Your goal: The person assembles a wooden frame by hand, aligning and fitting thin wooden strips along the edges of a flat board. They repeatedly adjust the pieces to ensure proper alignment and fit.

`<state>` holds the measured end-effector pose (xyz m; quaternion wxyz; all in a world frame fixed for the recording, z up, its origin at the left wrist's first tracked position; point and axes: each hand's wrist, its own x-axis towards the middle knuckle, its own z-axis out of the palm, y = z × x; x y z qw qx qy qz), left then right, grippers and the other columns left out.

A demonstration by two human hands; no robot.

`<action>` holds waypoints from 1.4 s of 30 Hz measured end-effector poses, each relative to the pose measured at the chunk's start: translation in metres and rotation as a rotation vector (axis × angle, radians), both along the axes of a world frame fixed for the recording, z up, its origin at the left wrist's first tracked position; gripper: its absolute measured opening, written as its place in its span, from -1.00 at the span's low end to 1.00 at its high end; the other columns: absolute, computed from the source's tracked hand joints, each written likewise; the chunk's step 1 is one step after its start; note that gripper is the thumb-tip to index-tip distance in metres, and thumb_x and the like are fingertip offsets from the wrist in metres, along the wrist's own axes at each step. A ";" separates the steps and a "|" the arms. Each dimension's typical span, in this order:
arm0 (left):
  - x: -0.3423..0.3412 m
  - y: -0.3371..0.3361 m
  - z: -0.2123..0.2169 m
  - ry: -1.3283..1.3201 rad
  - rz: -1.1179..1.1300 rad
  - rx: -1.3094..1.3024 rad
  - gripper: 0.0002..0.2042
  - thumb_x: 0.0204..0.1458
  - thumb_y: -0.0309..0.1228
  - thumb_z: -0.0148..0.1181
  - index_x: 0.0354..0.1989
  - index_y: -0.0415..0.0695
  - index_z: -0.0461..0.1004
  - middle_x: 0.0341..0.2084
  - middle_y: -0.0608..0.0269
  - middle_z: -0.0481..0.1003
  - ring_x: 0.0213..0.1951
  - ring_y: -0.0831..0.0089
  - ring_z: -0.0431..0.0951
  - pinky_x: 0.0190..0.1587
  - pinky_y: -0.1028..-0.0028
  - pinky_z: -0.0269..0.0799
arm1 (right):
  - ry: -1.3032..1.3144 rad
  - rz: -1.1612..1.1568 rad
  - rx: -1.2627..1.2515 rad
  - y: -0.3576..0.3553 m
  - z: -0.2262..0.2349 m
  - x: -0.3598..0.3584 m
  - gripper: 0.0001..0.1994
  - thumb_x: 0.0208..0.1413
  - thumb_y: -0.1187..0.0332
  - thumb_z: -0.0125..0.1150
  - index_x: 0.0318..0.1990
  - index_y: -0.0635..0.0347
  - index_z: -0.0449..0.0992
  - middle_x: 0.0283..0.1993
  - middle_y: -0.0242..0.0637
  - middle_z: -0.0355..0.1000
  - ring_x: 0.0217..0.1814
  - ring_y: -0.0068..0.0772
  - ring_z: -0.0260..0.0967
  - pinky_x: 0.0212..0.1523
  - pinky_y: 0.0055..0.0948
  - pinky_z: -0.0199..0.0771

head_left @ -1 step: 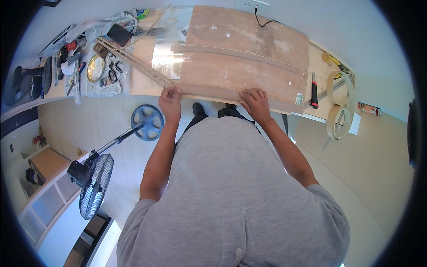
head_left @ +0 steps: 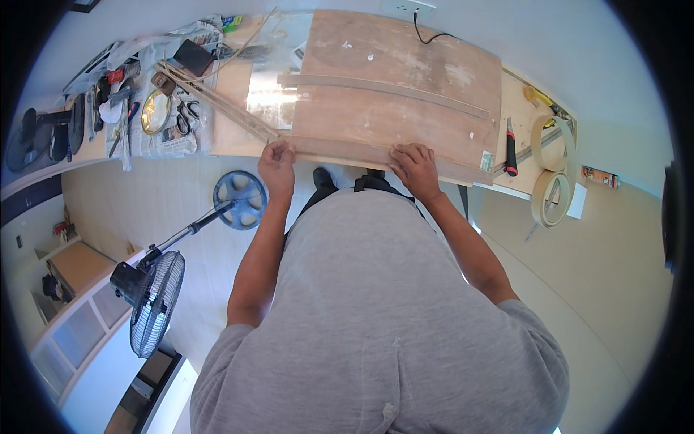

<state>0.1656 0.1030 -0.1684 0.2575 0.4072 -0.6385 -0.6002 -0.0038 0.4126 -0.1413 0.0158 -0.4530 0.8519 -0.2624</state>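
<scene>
Through the head camera I have the left hand (head_left: 277,165) at the left end of the front strip (head_left: 340,148), its fingers curled and their tips drawn in; I cannot tell whether they pinch the wood or only touch it. I have the right hand (head_left: 416,170) gripping that same strip farther along, fingers bent over its top and the thumb at its near side. The strip runs between the two hands and on past the right one, along the near edge of a broad brown board (head_left: 405,54).

Ahead of both hands, a second strip (head_left: 390,89) lies across the board. Beyond the left hand, narrow wooden lengths (head_left: 224,106) slant away to the left, one end just beside its fingers. Farther left of that hand I see scissors (head_left: 183,119) and a round gold-coloured item (head_left: 155,111).

To the right of the right hand lies a red-and-black handled tool (head_left: 511,152), and past it a coil of pale banding (head_left: 551,201). Left of the left forearm, well apart from it, a fan (head_left: 157,304) stands on a round blue base (head_left: 240,200).
</scene>
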 end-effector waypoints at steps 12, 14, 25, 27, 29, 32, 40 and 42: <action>-0.008 -0.005 0.002 -0.031 -0.017 -0.003 -0.81 0.17 -0.60 0.30 -0.07 -0.37 0.53 -0.27 0.13 0.59 -0.34 0.51 0.59 -0.29 0.52 0.59 | 0.036 0.008 -0.024 -0.005 0.002 -0.007 -0.66 0.05 0.25 0.45 0.00 0.02 0.64 0.10 -0.41 0.53 0.13 -0.17 0.40 0.14 -0.15 0.34; -0.009 -0.005 0.001 -0.005 0.005 0.031 -0.81 0.16 -0.62 0.30 -0.07 -0.38 0.53 -0.27 0.12 0.59 -0.34 0.50 0.59 -0.29 0.52 0.59 | 0.042 0.011 -0.005 -0.005 0.002 -0.007 -0.67 0.06 0.25 0.44 0.00 0.01 0.64 0.09 -0.42 0.53 0.12 -0.17 0.40 0.14 -0.15 0.34; -0.010 -0.001 0.002 -0.002 0.046 0.087 -0.80 0.15 -0.62 0.31 -0.08 -0.38 0.53 -0.27 0.11 0.59 -0.32 0.47 0.60 -0.27 0.48 0.64 | 0.087 0.029 -0.005 -0.006 0.000 -0.005 -0.66 0.05 0.25 0.40 0.01 0.02 0.62 0.12 -0.44 0.50 0.14 -0.22 0.37 0.19 -0.09 0.31; -0.009 -0.001 0.004 0.018 0.010 0.005 -0.81 0.16 -0.61 0.30 -0.08 -0.37 0.53 -0.27 0.11 0.59 -0.33 0.48 0.60 -0.27 0.48 0.64 | 0.114 0.034 -0.017 -0.006 -0.001 -0.005 -0.66 0.05 0.25 0.40 0.01 0.03 0.62 0.12 -0.44 0.50 0.14 -0.22 0.37 0.19 -0.10 0.31; -0.008 0.000 0.005 0.007 -0.002 -0.026 -0.81 0.17 -0.60 0.30 -0.08 -0.37 0.52 -0.27 0.12 0.60 -0.33 0.48 0.61 -0.26 0.48 0.64 | 0.106 0.035 -0.019 -0.005 -0.002 -0.006 -0.67 0.06 0.25 0.40 0.00 0.03 0.63 0.12 -0.44 0.50 0.13 -0.22 0.37 0.19 -0.09 0.31; -0.008 0.001 0.005 -0.004 0.008 -0.026 -0.81 0.17 -0.59 0.30 -0.07 -0.38 0.52 -0.27 0.11 0.60 -0.34 0.48 0.61 -0.26 0.49 0.63 | 0.105 0.032 -0.033 -0.005 -0.002 -0.007 -0.66 0.04 0.26 0.44 0.00 0.04 0.63 0.12 -0.44 0.51 0.10 -0.22 0.40 0.15 -0.10 0.32; -0.008 0.000 0.000 0.005 0.034 -0.018 -0.81 0.12 -0.59 0.31 -0.11 -0.35 0.56 -0.28 0.12 0.62 -0.32 0.49 0.62 -0.24 0.48 0.61 | 0.092 0.036 -0.041 -0.005 -0.001 -0.006 -0.67 0.06 0.26 0.41 0.00 0.05 0.63 0.12 -0.45 0.49 0.11 -0.25 0.38 0.16 -0.10 0.31; -0.008 0.000 -0.001 -0.003 0.035 -0.020 -0.81 0.12 -0.59 0.31 -0.11 -0.35 0.56 -0.28 0.12 0.62 -0.32 0.49 0.62 -0.25 0.49 0.61 | 0.094 0.031 -0.051 -0.005 -0.001 -0.006 -0.67 0.07 0.25 0.40 0.00 0.05 0.63 0.12 -0.45 0.49 0.11 -0.24 0.38 0.16 -0.10 0.32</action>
